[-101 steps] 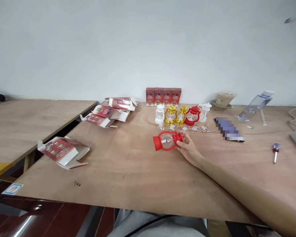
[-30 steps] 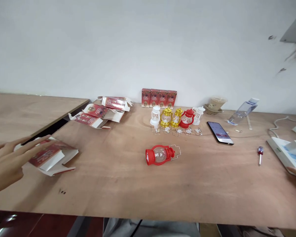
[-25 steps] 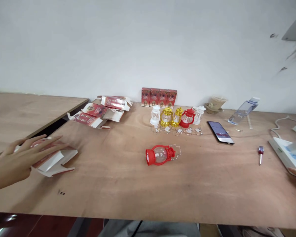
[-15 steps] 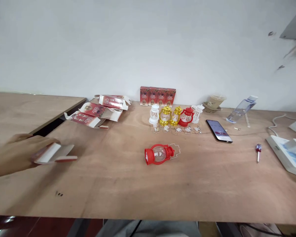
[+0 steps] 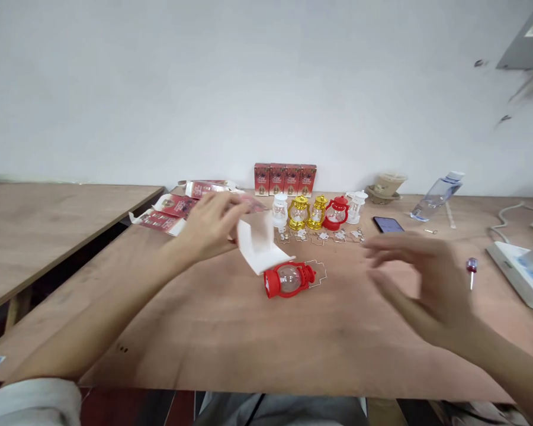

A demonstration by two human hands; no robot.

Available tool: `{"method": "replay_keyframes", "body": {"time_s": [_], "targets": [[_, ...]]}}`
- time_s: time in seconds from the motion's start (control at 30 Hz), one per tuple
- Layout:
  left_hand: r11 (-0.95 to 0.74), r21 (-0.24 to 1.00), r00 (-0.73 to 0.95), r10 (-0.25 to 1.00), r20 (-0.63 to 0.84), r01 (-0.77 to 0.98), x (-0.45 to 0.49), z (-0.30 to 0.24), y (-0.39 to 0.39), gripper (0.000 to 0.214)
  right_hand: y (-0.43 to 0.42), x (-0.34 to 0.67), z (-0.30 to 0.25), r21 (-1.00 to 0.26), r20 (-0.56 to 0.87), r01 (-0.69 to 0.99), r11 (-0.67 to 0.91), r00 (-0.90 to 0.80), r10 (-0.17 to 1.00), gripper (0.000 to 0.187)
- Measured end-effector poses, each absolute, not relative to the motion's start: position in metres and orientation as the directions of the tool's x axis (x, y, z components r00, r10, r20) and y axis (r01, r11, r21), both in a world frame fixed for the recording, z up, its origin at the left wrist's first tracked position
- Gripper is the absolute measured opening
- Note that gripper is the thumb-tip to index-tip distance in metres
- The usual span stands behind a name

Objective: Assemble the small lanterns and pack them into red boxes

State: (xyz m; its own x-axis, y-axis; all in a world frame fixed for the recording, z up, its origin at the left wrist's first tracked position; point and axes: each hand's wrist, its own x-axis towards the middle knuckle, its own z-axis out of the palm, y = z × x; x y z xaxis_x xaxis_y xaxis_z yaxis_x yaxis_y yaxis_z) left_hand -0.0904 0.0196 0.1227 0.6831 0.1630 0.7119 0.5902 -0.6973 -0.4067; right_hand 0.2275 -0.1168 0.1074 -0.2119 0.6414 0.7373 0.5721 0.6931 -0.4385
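Observation:
My left hand grips a small carton whose white inside and open flaps face right. Just below the carton's flap, a red toy lantern lies on its side, its wire handle pointing right. My right hand is raised at the right with fingers apart and nothing in it; motion blurs it. Behind, a row of small lanterns stands upright: white, gold, gold, red and white. Several wire handles lie in front of them.
Several closed red boxes stand against the wall. Flattened red cartons lie at the left, by a gap between tables. On the right are a phone, a tilted water bottle, a screwdriver and a white device.
My left hand has carried the carton from the far left to the middle, above the red lantern. My right hand has come into view from the right. The view has shifted slightly.

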Motion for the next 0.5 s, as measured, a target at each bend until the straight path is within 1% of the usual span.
{"method": "replay_keyframes", "body": {"time_s": [0.03, 0.07, 0.13, 0.17, 0.23, 0.3, 0.37, 0.4, 0.5], "targets": [[-0.676, -0.479, 0.687, 0.056, 0.724, 0.560, -0.080, 0.115, 0.021, 0.034, -0.107, 0.217, 0.105, -0.506, 0.688, 0.529, 0.682, -0.229, 0.688, 0.038], [-0.651, -0.532, 0.685, -0.026, 0.728, 0.542, -0.073, 0.106, 0.022, 0.033, -0.095, 0.206, 0.103, -0.599, 0.610, 0.466, 0.651, -0.262, 0.748, 0.041], [-0.591, -0.639, 0.685, -0.190, 0.703, 0.493, -0.064, 0.090, 0.021, 0.032, -0.068, 0.186, 0.097, -0.797, 0.457, 0.331, 0.505, -0.218, 0.863, 0.045], [-0.569, -0.688, 0.694, -0.263, 0.671, 0.450, -0.062, 0.083, 0.020, 0.031, -0.055, 0.178, 0.094, -0.864, 0.382, 0.265, 0.428, -0.209, 0.900, 0.049], [-0.547, -0.773, 0.703, -0.409, 0.582, 0.322, -0.059, 0.073, 0.016, 0.027, -0.033, 0.168, 0.091, -0.944, 0.278, 0.114, 0.309, -0.225, 0.934, 0.057], [-0.531, -0.817, 0.691, -0.505, 0.518, 0.225, -0.057, 0.071, 0.012, 0.024, -0.023, 0.165, 0.093, -0.970, 0.241, -0.033, 0.241, -0.269, 0.933, 0.064], [-0.525, -0.826, 0.686, -0.523, 0.505, 0.207, -0.056, 0.075, 0.009, 0.027, -0.023, 0.164, 0.099, -0.959, 0.282, -0.109, 0.262, -0.277, 0.918, 0.071], [-0.531, -0.817, 0.699, -0.496, 0.516, 0.226, -0.055, 0.079, 0.007, 0.030, -0.025, 0.165, 0.103, -0.946, 0.323, -0.122, 0.300, -0.264, 0.909, 0.074], [-0.596, -0.723, 0.736, -0.303, 0.606, 0.349, -0.055, 0.093, 0.006, 0.038, -0.032, 0.166, 0.113, -0.904, 0.426, -0.139, 0.404, -0.231, 0.875, 0.079]]}}
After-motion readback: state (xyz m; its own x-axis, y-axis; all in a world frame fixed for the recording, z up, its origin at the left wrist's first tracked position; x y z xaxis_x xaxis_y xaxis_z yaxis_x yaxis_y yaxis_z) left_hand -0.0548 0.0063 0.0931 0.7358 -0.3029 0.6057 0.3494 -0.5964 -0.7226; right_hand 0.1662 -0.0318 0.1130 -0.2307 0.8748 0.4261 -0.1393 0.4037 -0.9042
